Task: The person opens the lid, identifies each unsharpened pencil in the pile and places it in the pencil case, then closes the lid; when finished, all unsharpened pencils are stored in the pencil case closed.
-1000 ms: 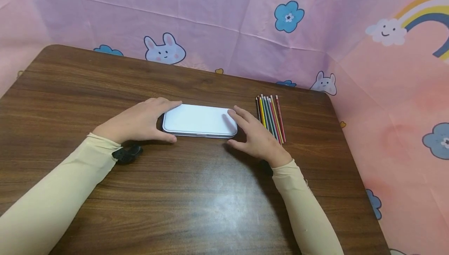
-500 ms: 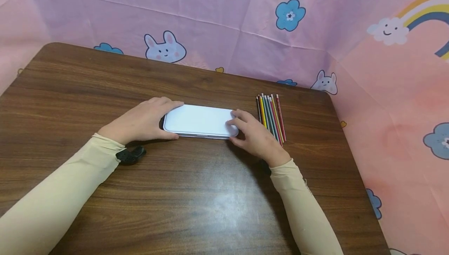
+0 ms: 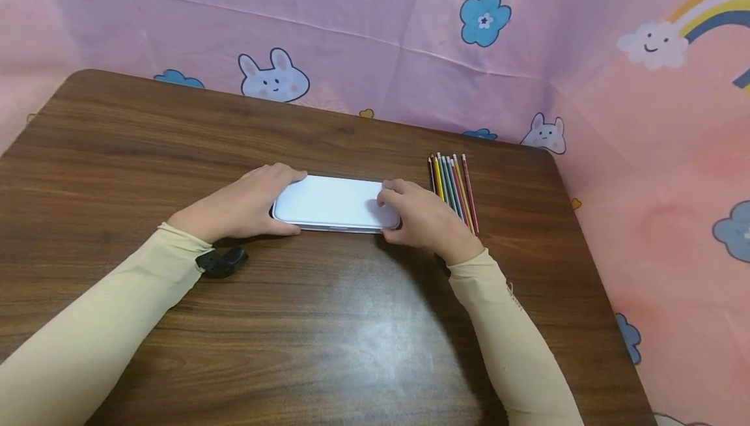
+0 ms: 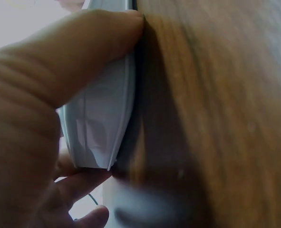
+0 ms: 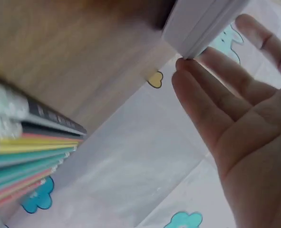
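A flat white pencil case point(image 3: 334, 201) with rounded corners lies lid up on the table, its lid closed. My left hand point(image 3: 237, 206) grips its left end, thumb along the front side and fingers at the back edge. The left wrist view shows the thumb point(image 4: 97, 38) across the side of the case. At the other end my right hand point(image 3: 430, 221) holds the case, thumb at the front and a bent finger on the lid. Fingertips point(image 5: 190, 66) touch the far corner in the right wrist view. The pencils lie just past the right hand.
Several coloured pencils point(image 3: 454, 182) lie side by side on the brown wooden table point(image 3: 293, 322), partly behind the right hand. A pink and purple printed cloth point(image 3: 363, 28) hangs along the table's back and right edges. Dark wrist devices point(image 3: 222, 262) sit below both wrists.
The right hand has closed in on the right end of the case, its fingers bending onto the lid and edges. The left hand has shifted slightly right to fit against its end.
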Demonstrator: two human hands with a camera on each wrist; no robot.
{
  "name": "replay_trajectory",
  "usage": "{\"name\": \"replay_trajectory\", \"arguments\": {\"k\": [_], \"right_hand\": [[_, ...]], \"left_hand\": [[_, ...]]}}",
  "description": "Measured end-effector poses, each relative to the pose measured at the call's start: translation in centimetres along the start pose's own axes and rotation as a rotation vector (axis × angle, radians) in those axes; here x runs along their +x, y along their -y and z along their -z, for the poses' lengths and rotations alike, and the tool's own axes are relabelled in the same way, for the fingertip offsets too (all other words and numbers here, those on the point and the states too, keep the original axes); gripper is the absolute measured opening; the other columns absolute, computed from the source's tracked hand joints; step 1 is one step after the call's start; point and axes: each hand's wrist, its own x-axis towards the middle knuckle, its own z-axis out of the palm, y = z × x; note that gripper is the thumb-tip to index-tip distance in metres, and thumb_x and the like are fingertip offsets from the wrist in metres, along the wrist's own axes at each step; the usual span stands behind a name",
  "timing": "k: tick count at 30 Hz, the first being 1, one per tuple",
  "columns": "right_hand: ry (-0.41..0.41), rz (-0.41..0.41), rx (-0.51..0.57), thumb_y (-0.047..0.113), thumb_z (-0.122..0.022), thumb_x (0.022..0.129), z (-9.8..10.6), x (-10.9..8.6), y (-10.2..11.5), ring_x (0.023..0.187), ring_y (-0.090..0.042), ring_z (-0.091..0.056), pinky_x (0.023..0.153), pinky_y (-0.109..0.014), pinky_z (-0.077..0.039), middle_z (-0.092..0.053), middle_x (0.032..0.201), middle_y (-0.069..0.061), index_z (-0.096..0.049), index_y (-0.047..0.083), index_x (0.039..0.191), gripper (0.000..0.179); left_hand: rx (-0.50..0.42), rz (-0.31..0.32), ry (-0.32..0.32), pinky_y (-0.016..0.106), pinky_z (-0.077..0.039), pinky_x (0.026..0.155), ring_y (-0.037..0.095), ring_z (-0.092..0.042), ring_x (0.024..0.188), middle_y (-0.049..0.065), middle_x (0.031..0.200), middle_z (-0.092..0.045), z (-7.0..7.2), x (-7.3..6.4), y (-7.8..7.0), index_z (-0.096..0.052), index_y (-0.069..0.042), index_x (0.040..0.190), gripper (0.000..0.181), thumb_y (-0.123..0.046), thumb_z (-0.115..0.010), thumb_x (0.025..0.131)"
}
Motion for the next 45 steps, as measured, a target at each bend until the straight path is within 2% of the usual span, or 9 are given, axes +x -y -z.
{"name": "replay_trajectory", "arguments": {"k": [4,8,11,15,23,28,40,45], "right_hand": [[0.071,-0.01,-0.036,0.033,-0.083,0.085,0.7,0.8,0.2,0.107,-0.024,-0.064,0.083,-0.035,-0.059,-0.058,0.135,-0.01,-0.063,0.017,0.137,0.058],[0.12,0.016,-0.076,0.034,-0.081,0.087,0.9,1.0,0.1,0.115,-0.03,-0.065,0.085,-0.038,-0.06,-0.052,0.146,-0.015,-0.057,0.022,0.149,0.068],[0.137,0.036,-0.095,0.034,-0.08,0.087,1.1,1.1,0.0,0.119,-0.034,-0.064,0.087,-0.04,-0.06,-0.049,0.152,-0.018,-0.059,0.021,0.148,0.066],[0.135,0.064,-0.127,0.035,-0.081,0.083,1.5,1.3,0.0,0.112,-0.034,-0.068,0.084,-0.041,-0.061,-0.057,0.146,-0.019,-0.063,0.019,0.143,0.065],[0.152,0.109,-0.135,0.034,-0.08,0.081,2.2,1.9,-0.1,0.099,-0.033,-0.072,0.08,-0.041,-0.062,-0.062,0.139,-0.019,-0.065,0.015,0.14,0.063],[0.188,0.122,-0.13,0.034,-0.08,0.081,2.6,2.7,-0.1,0.097,-0.031,-0.071,0.08,-0.04,-0.061,-0.064,0.135,-0.016,-0.065,0.013,0.138,0.063],[0.253,0.119,-0.13,0.034,-0.084,0.077,3.0,3.3,0.1,0.094,-0.028,-0.07,0.078,-0.039,-0.06,-0.065,0.129,-0.014,-0.062,0.012,0.132,0.063],[0.285,0.123,-0.072,0.033,-0.078,0.08,3.3,3.5,-0.3,0.093,-0.025,-0.068,0.076,-0.038,-0.058,-0.068,0.127,-0.009,-0.062,0.012,0.135,0.061]], "left_hand": [[-0.014,0.002,0.005,0.052,-0.041,0.113,0.03,-0.046,0.136,0.013,0.15,-0.048,0.2,-0.2,0.1,-0.038,-0.005,0.157,0.098,-0.044,-0.087,0.082],[-0.017,0.005,0.019,0.052,-0.042,0.113,0.03,-0.045,0.138,0.014,0.152,-0.046,0.1,-0.3,0.1,-0.036,-0.006,0.158,0.099,-0.046,-0.086,0.083],[-0.014,0.004,0.021,0.053,-0.041,0.114,0.03,-0.044,0.14,0.014,0.154,-0.044,0.0,-0.3,0.0,-0.036,-0.006,0.159,0.1,-0.048,-0.085,0.083],[-0.013,0.005,0.021,0.053,-0.039,0.115,0.031,-0.042,0.142,0.014,0.156,-0.043,-0.2,-0.2,-0.2,-0.035,-0.006,0.159,0.099,-0.048,-0.084,0.084],[0.05,-0.069,0.013,0.055,-0.028,0.121,0.034,-0.037,0.143,0.019,0.155,-0.041,-0.1,-0.2,-0.4,-0.03,0.0,0.159,0.094,-0.043,-0.079,0.091],[0.03,-0.074,0.008,0.054,-0.033,0.117,0.032,-0.039,0.14,0.017,0.153,-0.043,0.2,-0.2,-0.2,-0.032,-0.002,0.158,0.091,-0.042,-0.079,0.091],[0.062,-0.097,0.007,0.051,-0.035,0.114,0.031,-0.04,0.135,0.017,0.148,-0.044,0.0,0.0,-0.2,-0.034,-0.001,0.158,0.086,-0.038,-0.077,0.094],[0.045,-0.076,0.026,0.053,-0.035,0.115,0.03,-0.038,0.139,0.016,0.152,-0.041,0.0,-0.2,-0.2,-0.032,-0.004,0.16,0.088,-0.04,-0.077,0.094]]}}
